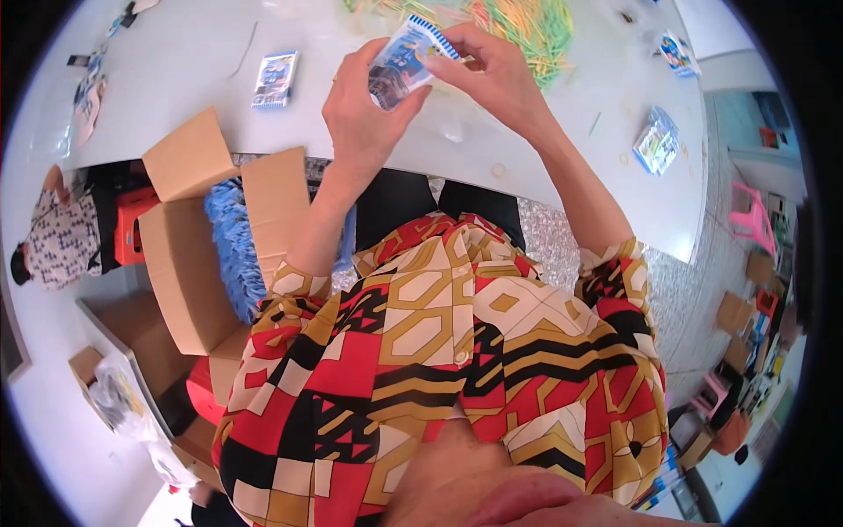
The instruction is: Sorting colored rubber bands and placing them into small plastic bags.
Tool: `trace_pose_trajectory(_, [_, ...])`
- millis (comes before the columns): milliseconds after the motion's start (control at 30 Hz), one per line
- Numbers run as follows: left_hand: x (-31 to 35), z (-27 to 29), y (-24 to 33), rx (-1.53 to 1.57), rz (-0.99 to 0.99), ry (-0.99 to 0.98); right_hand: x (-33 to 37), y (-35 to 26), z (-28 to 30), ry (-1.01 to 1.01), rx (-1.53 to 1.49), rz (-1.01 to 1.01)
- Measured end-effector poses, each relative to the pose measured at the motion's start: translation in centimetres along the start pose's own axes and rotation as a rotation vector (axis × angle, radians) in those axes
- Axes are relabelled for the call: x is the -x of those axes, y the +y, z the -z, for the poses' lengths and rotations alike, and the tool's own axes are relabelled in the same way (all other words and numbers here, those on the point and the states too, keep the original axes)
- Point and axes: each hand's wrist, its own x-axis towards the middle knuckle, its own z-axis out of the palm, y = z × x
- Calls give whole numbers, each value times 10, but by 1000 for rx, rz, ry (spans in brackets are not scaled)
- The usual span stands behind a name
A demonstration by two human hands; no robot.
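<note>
Over the white table (536, 140) I hold up a small blue-and-white plastic packet (408, 63) with crimped ends, tilted. My left hand (360, 110) is closed on its left and lower edge, thumb at the bottom corner. My right hand (496, 77) grips its right edge, with the thumb on the front face. Whether something small also sits between the right fingers is hard to make out. A similar packet (276, 79) lies flat on the table, left of my left hand.
Beyond my hands lies a heap of thin green, yellow and orange strips (536, 31). More packets (657, 140) rest at the right. An open cardboard box (189, 263) at my left holds blue packets (233, 246). Another person (61, 228) is at far left, near a red stool (129, 233).
</note>
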Motion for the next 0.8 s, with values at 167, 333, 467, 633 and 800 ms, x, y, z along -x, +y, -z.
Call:
trace_pose_trajectory(167, [7, -4, 15, 300, 206, -103, 12, 8, 18, -20, 196, 16])
trace_pose_trajectory(333, [4, 5, 6, 684, 600, -646, 21, -1, 32, -200, 280, -20])
trace_pose_trajectory(467, [9, -1, 12, 880, 681, -751, 25, -9, 32, -283, 232, 31])
trace_pose_trajectory(633, [15, -10, 24, 1165, 806, -716, 26, -8, 33, -312, 165, 36])
trace_pose_trajectory(800, [25, -16, 19, 1139, 830, -561, 29, -15, 28, -38, 227, 145])
